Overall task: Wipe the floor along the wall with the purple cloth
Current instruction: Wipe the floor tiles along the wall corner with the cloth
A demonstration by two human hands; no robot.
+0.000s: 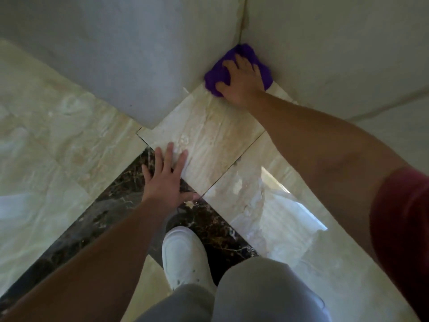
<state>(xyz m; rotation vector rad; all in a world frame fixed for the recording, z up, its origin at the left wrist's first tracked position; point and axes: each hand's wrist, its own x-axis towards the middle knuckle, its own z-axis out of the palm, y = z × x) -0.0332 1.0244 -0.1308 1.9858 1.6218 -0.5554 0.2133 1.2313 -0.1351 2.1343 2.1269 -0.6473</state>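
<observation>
Grey trouser knees [255,291] fill the bottom of the view at 6 o'clock, with a white shoe [183,256] planted just above them on a dark marble strip [111,205] that runs diagonally across the floor.

Right hand [241,82], at 1 o'clock: palm down, fingers spread and pressed flat on the purple cloth [214,76], pinning it rather than closing around it. The cloth is bunched under the palm and shows past the fingers on the left, top and right. It lies on the beige floor tile [209,129], pushed into the inside corner where two walls meet.

Left hand [166,177], near centre: open, fingers apart, flat on the floor and holding nothing. It straddles the edge between the dark strip and the beige tile, well apart from the cloth.

Surroundings: the grey wall [104,54] at 11 o'clock ends in an outer corner that juts toward the left hand. The pale wall [336,43] at 2 o'clock touches the cloth's right edge. A maroon sleeve [404,217] covers the right upper arm at 4 o'clock. Bright reflection [292,212] lies on the glossy tiles at 4 o'clock.
</observation>
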